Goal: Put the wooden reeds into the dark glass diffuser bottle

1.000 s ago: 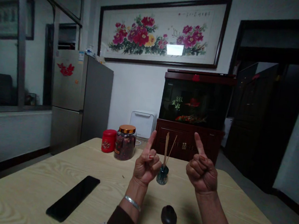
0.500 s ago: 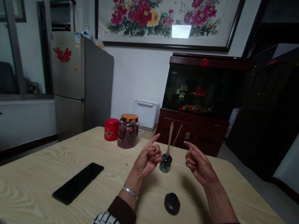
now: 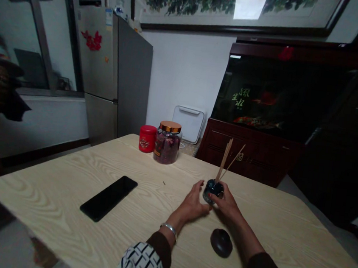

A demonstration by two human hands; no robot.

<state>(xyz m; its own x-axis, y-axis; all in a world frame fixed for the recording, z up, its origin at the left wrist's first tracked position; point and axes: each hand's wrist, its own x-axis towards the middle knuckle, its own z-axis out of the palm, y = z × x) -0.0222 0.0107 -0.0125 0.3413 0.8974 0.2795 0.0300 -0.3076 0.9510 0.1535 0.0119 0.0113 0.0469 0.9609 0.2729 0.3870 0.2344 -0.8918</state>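
Note:
A small dark glass reed diffuser (image 3: 210, 191) stands on the table with several thin reed sticks (image 3: 225, 160) leaning out of its top. My right hand (image 3: 229, 205) is on its right side, thumb across the front and a finger at the back, gripping the glass. On the left, my left hand (image 3: 192, 204) curves toward the bottle with thumb and fingers apart, holding nothing; whether its fingertips touch the glass I cannot tell. A dark brown rounded object (image 3: 221, 242) lies on the table just in front of my right wrist.
On the wooden table (image 3: 65, 177) lie a black phone (image 3: 108, 198) at left and a tiny dark scrap (image 3: 164, 182). A red canister (image 3: 147, 139) and a jar with a copper lid (image 3: 167, 143) stand at the back. Beyond are a fridge (image 3: 132, 73) and a fish tank (image 3: 263, 91).
Both hands, which were raised with index fingers pointing, have come down to the diffuser. The right hand has taken hold of it; the left has opened. The view has tilted down and turned left.

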